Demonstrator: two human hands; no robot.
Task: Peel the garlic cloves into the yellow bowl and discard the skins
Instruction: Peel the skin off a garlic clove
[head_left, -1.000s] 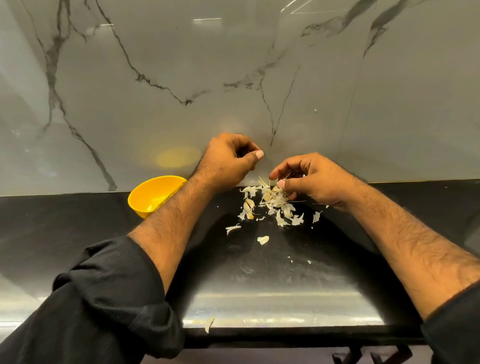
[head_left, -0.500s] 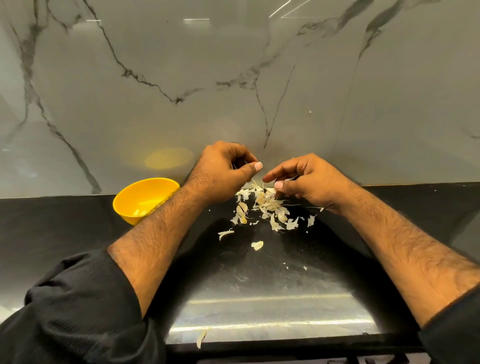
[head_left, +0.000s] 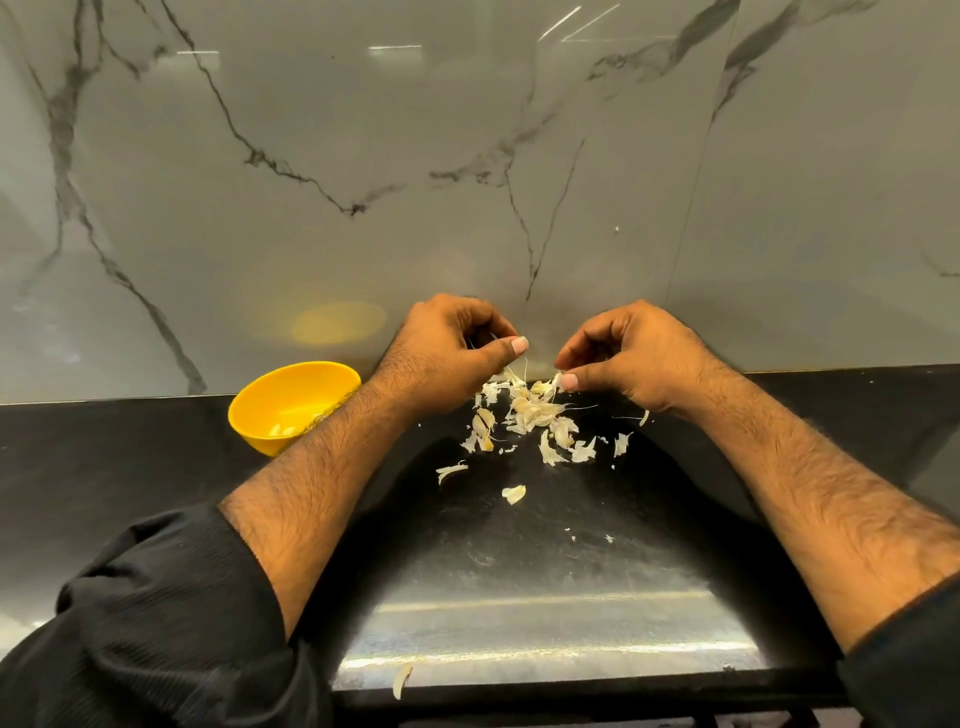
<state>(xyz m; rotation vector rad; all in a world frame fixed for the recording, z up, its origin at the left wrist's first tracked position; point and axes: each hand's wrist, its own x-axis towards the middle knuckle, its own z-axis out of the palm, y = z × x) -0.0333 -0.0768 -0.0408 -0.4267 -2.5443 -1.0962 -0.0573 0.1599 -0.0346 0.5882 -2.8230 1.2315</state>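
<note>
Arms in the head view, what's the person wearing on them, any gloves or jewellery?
Both hands, left and right, are bare: no gloves, rings or watch visible. The forearms are bare and hairy. Black ribbed-fabric sleeves are pushed up, the left sleeve bunched below the elbow, the right sleeve only partly in view.

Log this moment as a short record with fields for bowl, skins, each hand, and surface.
bowl: yellow bowl on the counter, left of the left forearm, pale pieces inside
skins: skins scattered on the counter below both hands
left hand: left hand fingers curled, contents hidden
right hand: right hand pinches a skin piece at its fingertips
surface: black counter against a marble wall
</note>
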